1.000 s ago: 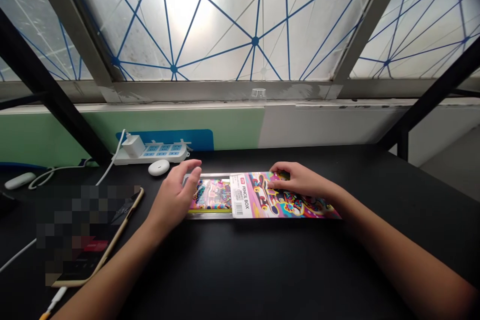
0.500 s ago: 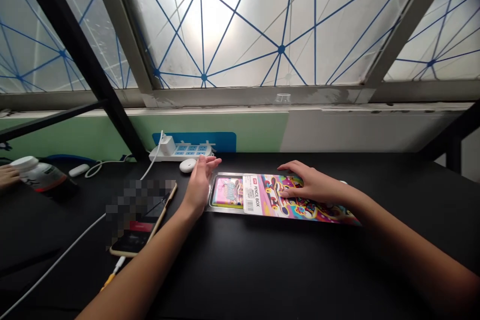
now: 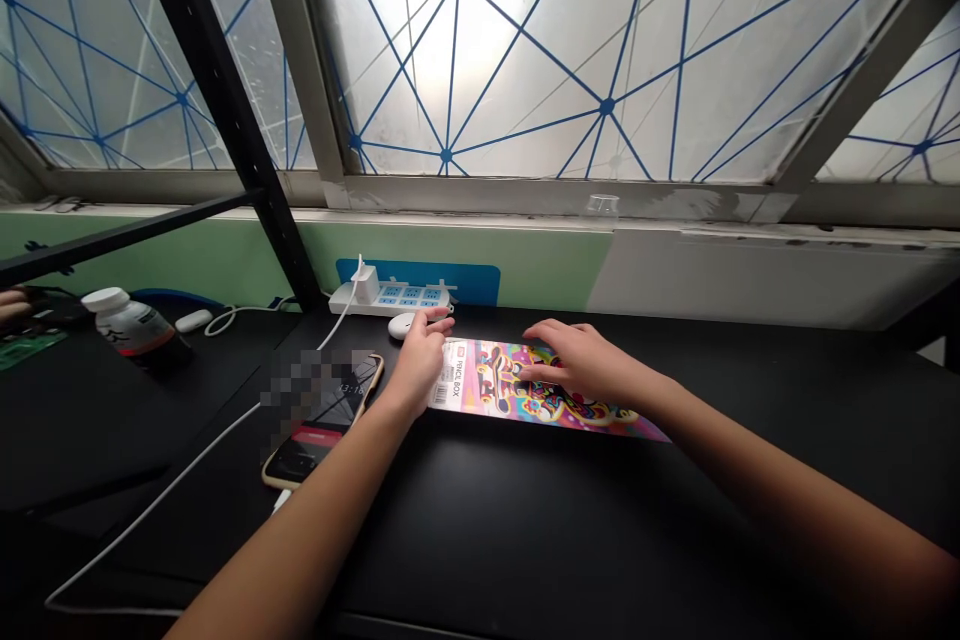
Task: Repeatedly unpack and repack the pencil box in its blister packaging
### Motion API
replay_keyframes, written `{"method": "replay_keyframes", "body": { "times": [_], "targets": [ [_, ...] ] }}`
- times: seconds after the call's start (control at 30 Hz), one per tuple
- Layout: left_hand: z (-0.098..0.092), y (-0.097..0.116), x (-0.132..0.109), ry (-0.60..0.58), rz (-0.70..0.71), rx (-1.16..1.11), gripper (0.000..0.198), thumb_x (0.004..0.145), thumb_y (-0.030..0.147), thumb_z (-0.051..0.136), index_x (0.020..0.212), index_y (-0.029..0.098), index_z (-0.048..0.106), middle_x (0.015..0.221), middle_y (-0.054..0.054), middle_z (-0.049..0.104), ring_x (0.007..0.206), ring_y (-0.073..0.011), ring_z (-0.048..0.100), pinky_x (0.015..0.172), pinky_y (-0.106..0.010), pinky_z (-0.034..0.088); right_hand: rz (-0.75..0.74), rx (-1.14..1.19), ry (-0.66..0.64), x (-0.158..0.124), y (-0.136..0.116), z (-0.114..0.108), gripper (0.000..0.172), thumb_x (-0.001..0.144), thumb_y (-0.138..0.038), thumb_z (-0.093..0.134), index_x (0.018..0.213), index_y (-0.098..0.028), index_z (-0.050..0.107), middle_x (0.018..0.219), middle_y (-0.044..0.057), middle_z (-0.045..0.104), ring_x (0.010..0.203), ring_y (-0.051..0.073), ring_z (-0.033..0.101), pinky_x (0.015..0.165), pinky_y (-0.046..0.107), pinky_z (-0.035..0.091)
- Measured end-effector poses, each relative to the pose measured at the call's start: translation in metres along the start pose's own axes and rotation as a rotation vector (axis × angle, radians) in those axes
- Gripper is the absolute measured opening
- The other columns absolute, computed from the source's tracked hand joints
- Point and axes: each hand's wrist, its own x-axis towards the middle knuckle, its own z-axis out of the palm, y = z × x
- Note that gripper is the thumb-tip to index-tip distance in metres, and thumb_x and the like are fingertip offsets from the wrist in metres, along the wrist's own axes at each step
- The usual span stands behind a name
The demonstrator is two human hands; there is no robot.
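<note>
A flat, brightly printed pencil box package (image 3: 491, 385) lies on the black desk, its white label reading "PENCIL BOX". My left hand (image 3: 421, 365) is upright at the package's left end, fingers stretched out, palm side against that end. It covers whatever part of the inner tray sticks out there. My right hand (image 3: 581, 360) grips the package from above, thumb on the printed face and fingers reaching over its far edge.
Left of my forearm lies a phone (image 3: 330, 425) with a cable. Behind are a white power strip (image 3: 409, 298) and a round white object (image 3: 400, 326). A bottle (image 3: 139, 325) stands at left, near another person's hand (image 3: 13, 308). A metal frame (image 3: 259, 175) rises before the window.
The printed sleeve has moved left with my right hand. The clear tray with the pink box, which stuck out at the left, no longer shows. The view has shifted left.
</note>
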Motion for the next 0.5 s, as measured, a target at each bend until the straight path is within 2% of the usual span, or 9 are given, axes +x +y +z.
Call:
{"method": "replay_keyframes", "body": {
  "times": [0.1,0.17,0.23,0.37,0.5],
  "targets": [
    [-0.003,-0.001,0.000,-0.040,-0.068,0.045,0.060,0.072,0.003,0.051,0.127,0.027,0.052,0.123,-0.012,0.062,0.096,-0.0226,0.069,0.063,-0.028,0.054,0.179,0.049,0.086,-0.034,0.042,-0.002,0.061,0.086,-0.069,0.051,0.126,-0.024,0.061,0.133,0.013,0.063,0.116,0.036,0.060,0.100,0.051,0.043],
    [-0.003,-0.002,0.000,-0.030,-0.078,0.055,0.062,0.072,0.005,0.054,0.130,0.027,0.050,0.114,-0.010,0.064,0.075,-0.0171,0.067,0.055,-0.025,0.052,0.281,0.124,0.120,-0.057,0.069,-0.006,0.057,0.086,-0.067,0.052,0.122,-0.025,0.063,0.128,0.012,0.067,0.112,0.035,0.063,0.094,0.048,0.049],
    [-0.002,-0.004,0.000,-0.006,-0.068,0.056,0.060,0.073,0.007,0.057,0.131,0.026,0.051,0.107,-0.008,0.064,0.066,-0.0136,0.064,0.053,-0.023,0.051,0.330,0.215,0.110,-0.074,0.086,-0.009,0.050,0.086,-0.065,0.052,0.113,-0.025,0.067,0.119,0.010,0.071,0.106,0.033,0.066,0.088,0.045,0.053],
    [-0.001,-0.007,0.003,0.040,-0.060,0.050,0.062,0.074,0.010,0.061,0.134,0.027,0.054,0.098,-0.005,0.062,0.061,-0.0118,0.062,0.053,-0.023,0.052,0.329,0.363,0.085,-0.081,0.086,-0.007,0.048,0.089,-0.063,0.051,0.112,-0.024,0.065,0.112,0.008,0.072,0.098,0.029,0.068,0.081,0.040,0.055],
    [-0.001,-0.006,0.006,0.083,-0.079,0.084,0.064,0.077,0.011,0.061,0.137,0.030,0.050,0.104,-0.006,0.063,0.062,-0.0118,0.064,0.053,-0.024,0.053,0.323,0.328,0.103,-0.074,0.072,0.002,0.051,0.087,-0.064,0.055,0.116,-0.022,0.062,0.117,0.010,0.069,0.100,0.028,0.065,0.081,0.038,0.052]
  ]
}}
